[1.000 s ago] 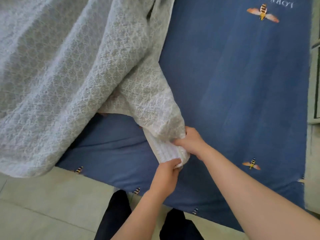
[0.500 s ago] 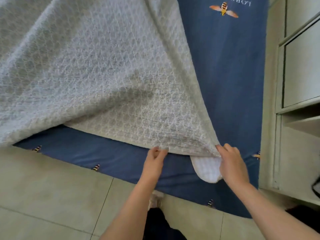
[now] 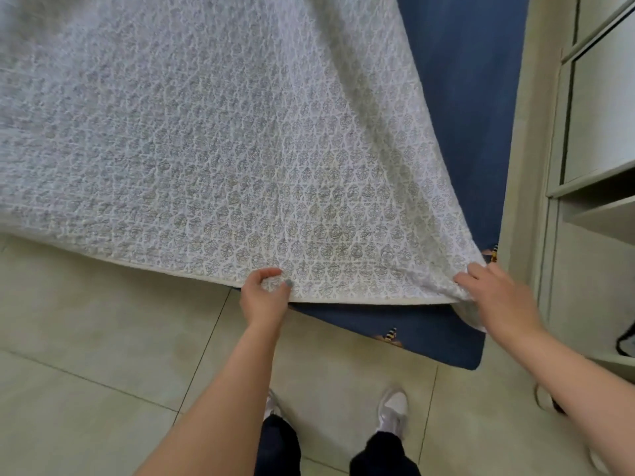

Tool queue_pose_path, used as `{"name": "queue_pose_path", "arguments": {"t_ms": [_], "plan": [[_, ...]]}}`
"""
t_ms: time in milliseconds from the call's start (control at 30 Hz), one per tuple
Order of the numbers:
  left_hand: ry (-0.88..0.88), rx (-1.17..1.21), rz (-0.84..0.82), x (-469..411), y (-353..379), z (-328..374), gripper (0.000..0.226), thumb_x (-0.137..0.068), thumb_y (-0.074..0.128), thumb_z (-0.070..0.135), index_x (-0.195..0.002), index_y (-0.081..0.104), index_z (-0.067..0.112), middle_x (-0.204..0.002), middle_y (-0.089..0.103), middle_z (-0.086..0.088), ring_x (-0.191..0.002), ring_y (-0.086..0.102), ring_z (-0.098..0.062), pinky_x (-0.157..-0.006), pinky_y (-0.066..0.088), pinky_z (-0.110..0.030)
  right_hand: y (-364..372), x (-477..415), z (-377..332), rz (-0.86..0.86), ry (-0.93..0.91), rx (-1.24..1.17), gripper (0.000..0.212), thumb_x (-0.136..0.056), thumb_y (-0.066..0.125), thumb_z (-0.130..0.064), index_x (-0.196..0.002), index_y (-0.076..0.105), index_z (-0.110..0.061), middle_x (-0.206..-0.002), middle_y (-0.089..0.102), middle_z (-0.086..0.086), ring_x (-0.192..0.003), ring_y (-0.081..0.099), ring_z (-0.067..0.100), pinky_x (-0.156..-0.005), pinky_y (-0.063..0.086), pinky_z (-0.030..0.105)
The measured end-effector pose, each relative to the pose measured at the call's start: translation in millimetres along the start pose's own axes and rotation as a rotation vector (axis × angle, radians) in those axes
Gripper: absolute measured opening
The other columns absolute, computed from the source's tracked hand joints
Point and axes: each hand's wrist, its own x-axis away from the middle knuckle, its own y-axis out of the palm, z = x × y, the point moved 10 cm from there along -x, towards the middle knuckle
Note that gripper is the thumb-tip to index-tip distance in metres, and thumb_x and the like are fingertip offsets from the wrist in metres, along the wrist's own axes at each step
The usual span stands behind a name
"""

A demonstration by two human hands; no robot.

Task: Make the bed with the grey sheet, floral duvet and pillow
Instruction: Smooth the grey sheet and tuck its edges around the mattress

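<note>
My hands are moving wider apart. My left hand [image 3: 264, 298] and right hand [image 3: 500, 298] are gripping the grey patterned sheet [image 3: 240, 149] with their fingers and spreading it. Next I am pulling it over the blue bee-print bed [image 3: 436, 333] corner.

sheet [image 3: 240, 149]: pale grey, small repeated flower-like print, white hem
state: spread wide, rippled, near hem held up
place: over the blue bed [image 3: 464, 97], right corner bunched and folded under

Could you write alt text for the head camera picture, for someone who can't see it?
A person's left hand pinches the near hem of a grey patterned cover while the right hand grips its corner; it drapes over a blue mattress. Tiled floor and white shoes show below.
</note>
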Motion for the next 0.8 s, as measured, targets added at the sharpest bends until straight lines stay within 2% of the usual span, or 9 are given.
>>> {"name": "queue_pose_path", "arguments": {"t_ms": [100, 200, 267, 333, 433, 500, 633, 733, 800], "plan": [[-0.009, 0.007, 0.040, 3.6, -3.9, -13.9, 0.017, -0.083, 0.073, 0.012, -0.095, 0.065, 0.019, -0.111, 0.054, 0.008, -0.104, 0.053, -0.013, -0.088, 0.049, -0.033, 8.9, 12.0, 1.5, -0.005, -0.073, -0.030, 0.048, -0.037, 0.076, 0.020, -0.073, 0.065, -0.010, -0.071, 0.053, 0.003, -0.064, 0.049, 0.025, -0.041, 0.020, 0.026], [-0.026, 0.004, 0.070, 12.7, -5.5, -36.4, 0.017, -0.081, 0.075, 0.011, -0.092, 0.065, 0.018, -0.112, 0.056, 0.004, -0.106, 0.053, -0.016, -0.091, 0.050, -0.035, 25.3, 33.7, 7.5, -0.017, -0.123, -0.041, 0.051, -0.034, 0.079, 0.017, -0.073, 0.063, -0.012, -0.071, 0.051, 0.000, -0.064, 0.047, 0.021, -0.036, 0.027, 0.029], [-0.037, 0.027, 0.083, 17.5, -2.5, -52.2, 0.017, -0.080, 0.076, 0.010, -0.088, 0.064, 0.019, -0.113, 0.054, 0.003, -0.112, 0.055, -0.021, -0.094, 0.052, -0.043, 39.8, 48.4, 12.7, -0.031, -0.141, -0.044, 0.057, -0.034, 0.087, 0.008, -0.083, 0.066, -0.013, -0.076, 0.053, -0.003, -0.068, 0.049, 0.019, -0.037, 0.026, 0.026], [-0.021, 0.041, 0.090, 27.6, 6.5, -63.3, 0.016, -0.081, 0.074, 0.008, -0.089, 0.062, 0.016, -0.116, 0.052, 0.002, -0.113, 0.055, -0.022, -0.094, 0.052, -0.046, 50.3, 65.5, 20.1, -0.009, -0.159, -0.071, 0.063, -0.035, 0.090, 0.003, -0.094, 0.070, -0.010, -0.081, 0.057, -0.002, -0.071, 0.052, 0.019, -0.037, 0.030, 0.025], [-0.021, 0.047, 0.087, 40.6, 16.2, -77.6, 0.020, -0.082, 0.074, 0.008, -0.085, 0.059, 0.022, -0.116, 0.050, 0.004, -0.114, 0.058, -0.032, -0.094, 0.051, -0.048, 60.0, 81.4, 29.7, 0.027, -0.139, -0.091, 0.068, -0.044, 0.085, 0.009, -0.108, 0.069, -0.003, -0.089, 0.061, 0.002, -0.077, 0.054, 0.023, -0.038, 0.039, 0.029], [-0.027, 0.042, 0.085, 49.1, 20.1, -87.6, 0.023, -0.082, 0.074, 0.008, -0.082, 0.058, 0.025, -0.116, 0.052, 0.003, -0.114, 0.058, -0.038, -0.095, 0.051, -0.051, 67.1, 93.7, 34.5, 0.037, -0.128, -0.079, 0.069, -0.047, 0.080, 0.012, -0.113, 0.067, -0.001, -0.093, 0.062, 0.004, -0.078, 0.054, 0.024, -0.038, 0.041, 0.030], [-0.038, -0.008, 0.074, 61.2, 14.6, -100.0, 0.023, -0.083, 0.073, 0.008, -0.084, 0.058, 0.025, -0.116, 0.057, 0.000, -0.108, 0.061, -0.039, -0.090, 0.053, -0.046, 82.1, 115.4, 37.9, 0.019, -0.127, -0.023, 0.078, -0.039, 0.081, 0.017, -0.113, 0.066, 0.001, -0.094, 0.062, 0.004, -0.077, 0.054, 0.025, -0.037, 0.037, 0.029], [-0.029, -0.046, 0.046, 72.3, 11.5, -108.3, 0.023, -0.083, 0.072, 0.009, -0.084, 0.058, 0.027, -0.118, 0.057, 0.000, -0.108, 0.061, -0.039, -0.090, 0.054, -0.046, 87.6, 135.3, 40.0, 0.020, -0.135, 0.023, 0.088, -0.024, 0.082, 0.019, -0.109, 0.068, 0.003, -0.090, 0.062, 0.006, -0.072, 0.054, 0.025, -0.037, 0.030, 0.027], [-0.026, -0.058, 0.066, 77.3, 8.7, -110.3, 0.023, -0.084, 0.071, 0.010, -0.083, 0.057, 0.028, -0.118, 0.058, -0.001, -0.108, 0.061, -0.039, -0.091, 0.053, -0.048, 90.2, 138.0, 39.9, 0.022, -0.118, 0.038, 0.098, -0.016, 0.081, 0.020, -0.112, 0.067, 0.002, -0.091, 0.062, 0.006, -0.074, 0.051, 0.024, -0.040, 0.033, 0.027]]}}
